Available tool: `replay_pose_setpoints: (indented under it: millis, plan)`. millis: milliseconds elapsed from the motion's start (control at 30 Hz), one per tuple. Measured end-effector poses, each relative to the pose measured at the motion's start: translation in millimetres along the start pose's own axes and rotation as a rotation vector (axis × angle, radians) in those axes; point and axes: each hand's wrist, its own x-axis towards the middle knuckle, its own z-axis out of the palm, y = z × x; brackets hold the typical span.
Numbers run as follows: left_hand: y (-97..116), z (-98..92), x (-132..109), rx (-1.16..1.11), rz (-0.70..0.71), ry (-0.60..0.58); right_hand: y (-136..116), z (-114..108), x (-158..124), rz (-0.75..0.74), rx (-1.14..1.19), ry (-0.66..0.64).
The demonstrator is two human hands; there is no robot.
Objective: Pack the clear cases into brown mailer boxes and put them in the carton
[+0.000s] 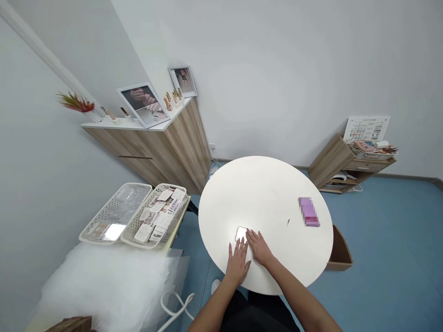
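A round white table (266,193) stands in front of me. Both hands lie flat on its near part, fingers stretched out. My left hand (238,263) rests palm down just below a small clear plastic packet (241,233), its fingertips near the packet's lower edge. My right hand (259,246) lies beside it, its fingertips touching the packet's right side. Neither hand grips anything.
A blurred pink flat object (308,212) lies on the table's right part. Two white baskets (138,213) stand at left, one holding several small packets. Behind are a wooden cabinet (162,143) with framed pictures, a low shelf (342,163), and a cardboard box (339,252) on the blue floor.
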Motion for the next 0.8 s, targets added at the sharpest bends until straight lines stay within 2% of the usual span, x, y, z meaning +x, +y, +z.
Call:
replay_pose_setpoints:
  millis: [100,200,267,400,500,567,667,800]
  plan:
    - [-7,-2.9,2,0.009,0.032,0.006,1,11,-1,-0.010,-0.060,0.052]
    - [-23,-7.4,12,0.020,0.035,0.041,5,20,-2,0.026,-0.102,0.106]
    - [-37,-10.2,28,0.030,-0.009,0.051,7,25,-1,0.061,-0.123,0.135]
    - [-58,-15.9,77,0.036,-0.118,-0.003,14,29,14,0.112,-0.134,0.125]
    - [-62,-22.2,108,0.004,-0.174,-0.028,23,18,40,0.183,-0.135,0.077]
    - [-63,-28.0,117,-0.027,-0.188,-0.020,31,5,58,0.219,-0.132,0.039]
    - [-69,-39.7,110,-0.097,-0.166,0.012,46,-16,76,0.234,-0.134,-0.013]
    - [-83,-62.0,70,-0.237,-0.171,0.121,58,-35,90,0.261,-0.164,-0.049]
